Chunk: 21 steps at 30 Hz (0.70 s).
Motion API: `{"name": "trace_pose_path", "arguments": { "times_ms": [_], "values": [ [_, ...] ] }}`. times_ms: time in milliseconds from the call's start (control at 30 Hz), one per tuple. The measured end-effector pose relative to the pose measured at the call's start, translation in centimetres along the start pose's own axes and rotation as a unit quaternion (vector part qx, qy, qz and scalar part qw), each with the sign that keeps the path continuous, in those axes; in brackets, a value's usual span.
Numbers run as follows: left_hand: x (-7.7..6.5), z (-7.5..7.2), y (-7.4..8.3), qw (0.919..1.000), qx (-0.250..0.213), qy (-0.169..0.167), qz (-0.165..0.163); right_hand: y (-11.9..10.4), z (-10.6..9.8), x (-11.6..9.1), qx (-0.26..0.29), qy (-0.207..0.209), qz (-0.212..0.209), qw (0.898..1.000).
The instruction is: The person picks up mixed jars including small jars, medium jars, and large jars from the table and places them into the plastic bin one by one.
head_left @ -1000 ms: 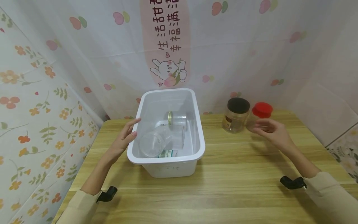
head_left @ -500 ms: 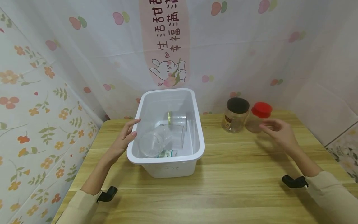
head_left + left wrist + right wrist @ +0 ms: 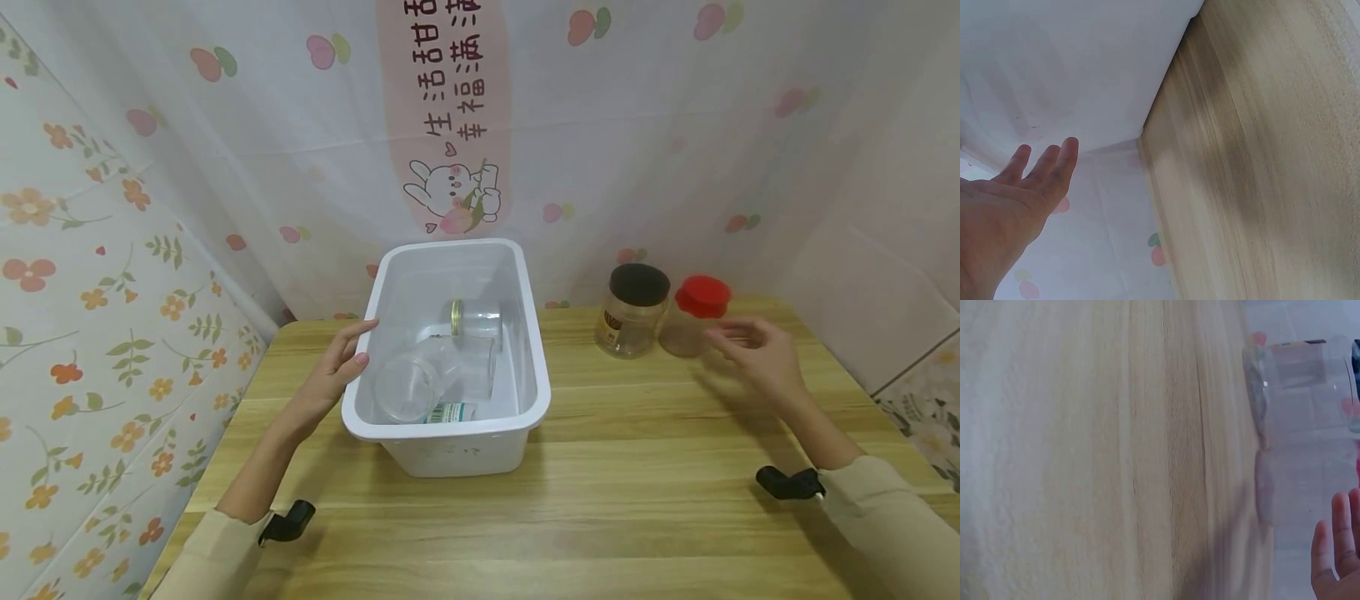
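Observation:
My left hand [image 3: 333,371] rests its fingers on the left rim of a white plastic tub [image 3: 457,450], thumb apart. In the left wrist view its fingers [image 3: 1054,172] lie extended against the tub's wall. Clear containers lie in the tub, among them a jar with a gold lid [image 3: 476,317] and a round clear one [image 3: 405,387]. My right hand [image 3: 757,354] hovers just right of a clear jar with a red lid [image 3: 703,297], holding nothing. Its fingers [image 3: 1341,531] look fairly straight in the right wrist view. Left of that jar stands a clear jar with a black lid [image 3: 637,287].
Everything stands on a wood-grain table [image 3: 600,517]. A printed curtain [image 3: 600,167] hangs directly behind the jars and tub, and a floral cloth [image 3: 112,333] borders the left side. Black devices [image 3: 288,521] sit at both wrists.
My right hand has drawn slightly rightward, away from the red-lidded jar. My left hand, the tub and both standing jars keep their places.

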State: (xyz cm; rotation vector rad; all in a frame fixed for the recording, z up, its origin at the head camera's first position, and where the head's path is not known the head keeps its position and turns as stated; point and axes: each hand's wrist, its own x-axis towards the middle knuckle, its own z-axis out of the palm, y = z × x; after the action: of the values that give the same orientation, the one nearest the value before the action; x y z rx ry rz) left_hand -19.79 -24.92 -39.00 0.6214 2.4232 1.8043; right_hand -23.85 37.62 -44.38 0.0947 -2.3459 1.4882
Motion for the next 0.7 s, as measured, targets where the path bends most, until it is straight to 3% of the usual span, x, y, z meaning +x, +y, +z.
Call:
{"name": "trace_pose_path", "arguments": {
  "times_ms": [433,700],
  "values": [
    [0.0,0.1,0.0,0.9999,-0.010,-0.001,-0.002,-0.1,0.2,0.9,0.000,0.058,0.029,0.998],
    [-0.1,0.0,-0.1,0.9999,-0.010,-0.003,-0.004,-0.3,0.8,1.8,-0.001,0.050,0.053,0.997]
  ]
}}
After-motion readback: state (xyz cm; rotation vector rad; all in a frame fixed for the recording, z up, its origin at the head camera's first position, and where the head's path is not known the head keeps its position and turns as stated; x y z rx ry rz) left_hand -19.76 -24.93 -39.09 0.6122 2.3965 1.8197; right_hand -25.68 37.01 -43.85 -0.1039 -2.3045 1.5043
